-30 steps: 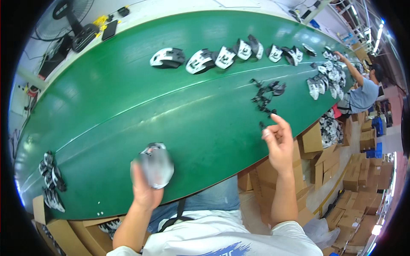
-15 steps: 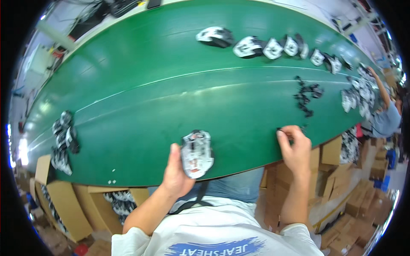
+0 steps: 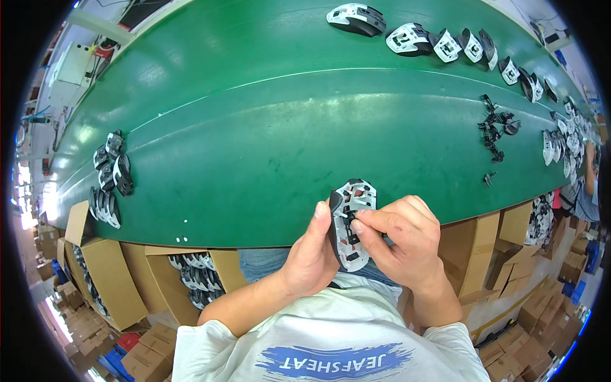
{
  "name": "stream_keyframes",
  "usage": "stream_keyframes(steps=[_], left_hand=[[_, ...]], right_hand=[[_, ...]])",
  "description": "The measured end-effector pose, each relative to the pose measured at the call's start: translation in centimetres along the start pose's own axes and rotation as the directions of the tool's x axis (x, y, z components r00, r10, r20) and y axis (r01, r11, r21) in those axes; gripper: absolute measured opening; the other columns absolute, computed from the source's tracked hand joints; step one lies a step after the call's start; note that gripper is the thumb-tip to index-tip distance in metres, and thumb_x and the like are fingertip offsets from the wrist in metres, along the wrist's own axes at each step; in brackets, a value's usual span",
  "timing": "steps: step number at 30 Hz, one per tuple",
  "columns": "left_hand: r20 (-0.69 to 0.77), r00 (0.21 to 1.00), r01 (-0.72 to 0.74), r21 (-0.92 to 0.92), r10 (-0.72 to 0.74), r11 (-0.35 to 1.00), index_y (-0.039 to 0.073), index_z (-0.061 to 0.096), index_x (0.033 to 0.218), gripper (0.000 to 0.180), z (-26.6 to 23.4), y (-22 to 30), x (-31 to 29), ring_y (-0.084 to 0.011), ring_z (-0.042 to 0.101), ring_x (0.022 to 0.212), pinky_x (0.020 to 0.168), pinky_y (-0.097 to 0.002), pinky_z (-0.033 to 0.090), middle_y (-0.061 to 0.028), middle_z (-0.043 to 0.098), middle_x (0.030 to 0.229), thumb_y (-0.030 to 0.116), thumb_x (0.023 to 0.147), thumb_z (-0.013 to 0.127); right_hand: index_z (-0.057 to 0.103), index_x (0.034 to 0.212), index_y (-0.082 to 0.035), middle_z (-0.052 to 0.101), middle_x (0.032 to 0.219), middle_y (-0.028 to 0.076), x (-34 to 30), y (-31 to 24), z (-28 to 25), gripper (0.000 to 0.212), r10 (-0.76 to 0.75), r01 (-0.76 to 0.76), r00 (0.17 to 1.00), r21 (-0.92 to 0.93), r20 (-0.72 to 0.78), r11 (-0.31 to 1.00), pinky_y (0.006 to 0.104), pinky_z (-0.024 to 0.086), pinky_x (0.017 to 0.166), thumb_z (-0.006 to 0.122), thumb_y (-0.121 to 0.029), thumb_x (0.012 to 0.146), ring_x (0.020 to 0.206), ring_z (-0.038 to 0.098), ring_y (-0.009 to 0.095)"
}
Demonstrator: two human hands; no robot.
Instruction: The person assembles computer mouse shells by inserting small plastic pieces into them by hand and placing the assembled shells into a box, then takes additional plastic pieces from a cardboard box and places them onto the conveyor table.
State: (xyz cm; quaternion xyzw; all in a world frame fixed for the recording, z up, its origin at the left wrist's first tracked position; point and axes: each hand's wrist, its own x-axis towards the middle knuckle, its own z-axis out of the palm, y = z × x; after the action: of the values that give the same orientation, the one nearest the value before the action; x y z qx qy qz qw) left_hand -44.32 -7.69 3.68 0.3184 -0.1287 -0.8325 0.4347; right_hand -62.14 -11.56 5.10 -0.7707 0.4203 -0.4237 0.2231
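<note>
My left hand (image 3: 310, 260) holds a black-and-white computer mouse shell (image 3: 352, 256) by its edge, with the hollow inner side facing up. From the right, my right hand (image 3: 407, 240) reaches over the shell, thumb and forefinger pinched at its middle. At those fingertips a small black plastic part (image 3: 350, 221) lies against the inside of the shell; the fingers partly cover it. Both hands are above the near edge of the green table (image 3: 273, 159).
Loose small black plastic parts (image 3: 491, 130) lie to the right. A row of mouse shells (image 3: 407, 39) runs along the far right; more shells (image 3: 113, 164) sit at left. Cardboard boxes (image 3: 118, 299) stand below the near edge. Another person's arm (image 3: 589, 167) shows at far right.
My right hand has come left from the table with a small black part and now meets the shell. My left hand has moved right, tilting the shell. The whole view has shifted.
</note>
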Motion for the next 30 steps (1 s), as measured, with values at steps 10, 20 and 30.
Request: stream_keyframes(steps=[10,20,30], left_hand=[[-0.013,0.997,0.074,-0.044,-0.075,0.996,0.014,0.046,0.157,0.07,-0.3,-1.1,-0.5,-0.0189,0.058,0.135,0.115,-0.0418,0.047,-0.0038,0.06,0.147,0.065,0.113,0.027],[-0.117,0.977,0.18,-0.011,-0.18,0.984,0.014,0.056,0.147,0.063,0.5,-0.1,-0.1,-0.0181,0.064,0.126,0.11,-0.0411,0.051,-0.0039,0.067,0.136,0.062,0.114,0.033],[-0.097,0.975,0.199,0.005,-0.198,0.98,0.014,0.055,0.145,0.059,0.7,-0.3,0.1,-0.0108,0.06,0.121,0.107,-0.035,0.049,-0.0009,0.065,0.13,0.06,0.115,0.035]], right_hand=[[0.077,0.099,-0.013,0.065,0.08,-0.002,-1.8,0.3,0.1,0.028,-0.077,0.072,0.997,-0.169,-0.023,0.983,0.0355,0.044,0.061,0.091,-0.008,0.075,0.068,0.058,0.02],[0.077,0.097,-0.013,0.06,0.076,-0.003,-2.0,0.4,-1.0,0.027,-0.13,0.155,0.985,-0.246,0.114,0.957,0.0347,0.044,0.062,0.086,-0.005,0.073,0.066,0.056,0.018],[0.076,0.097,-0.009,0.063,0.074,-0.001,-3.2,0.6,-1.2,0.027,-0.026,0.041,0.996,-0.176,0.084,0.984,0.0354,0.042,0.058,0.089,-0.005,0.074,0.062,0.056,0.019]])
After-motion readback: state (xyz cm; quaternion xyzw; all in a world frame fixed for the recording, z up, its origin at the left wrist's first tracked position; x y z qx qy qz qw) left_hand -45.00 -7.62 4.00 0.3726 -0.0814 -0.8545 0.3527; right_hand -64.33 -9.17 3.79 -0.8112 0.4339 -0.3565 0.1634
